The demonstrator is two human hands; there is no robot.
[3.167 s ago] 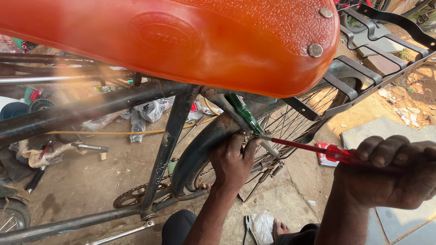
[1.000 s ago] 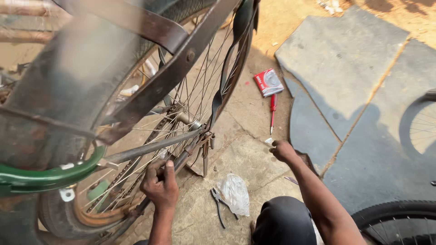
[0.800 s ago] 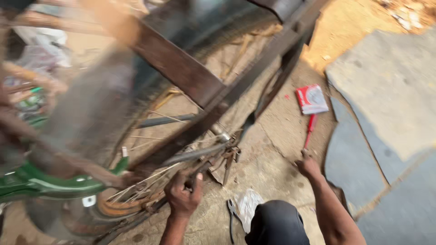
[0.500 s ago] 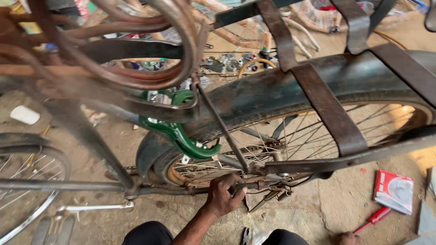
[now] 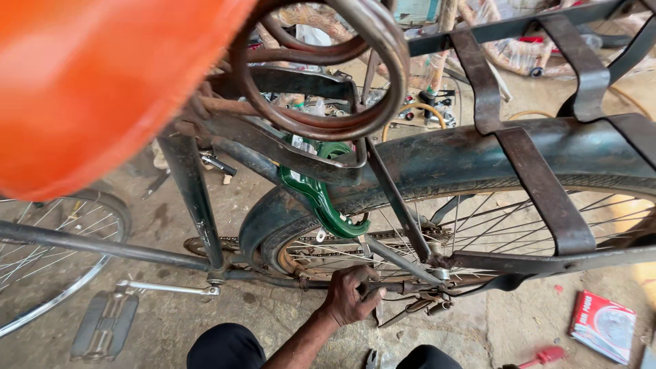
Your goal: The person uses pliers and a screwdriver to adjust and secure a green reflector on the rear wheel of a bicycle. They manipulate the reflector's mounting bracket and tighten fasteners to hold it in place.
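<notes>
One hand (image 5: 350, 295) shows, prob. the left by the forearm's line, though that can't be settled from here. It is clamped on the chain stay (image 5: 393, 287) just fwd of the rear axle (image 5: 437, 275), fingers curled round the bar, likely to brace the frame or hold a part there; what sits under the palm is hidden. The other hand is out of view.

The bike stands upright on the floor (image 5: 273, 311), so the rear wheel (image 5: 478, 225) hangs within easy reach from a crouch; 2 dark knees (image 5: 225, 348) show at bottom edge. Orange saddle (image 5: 102, 82) fills top left because the camera looks down past it; its coil spring (image 5: 321, 68) sits right behind. A green lock (image 5: 321, 198) hugs the seat stay above the mudguard (image 5: 478, 154). Carrier rack (image 5: 547, 123) spans over the wheel, 3 flat straps visible.

Counts: 1 pedal (image 5: 102, 324) at lower left, 1 more wheel (image 5: 48, 266) at left, 1 red-handled screwdriver (image 5: 540, 357) on the floor, laid near, 1 red-white box (image 5: 605, 326) beside it.
</notes>
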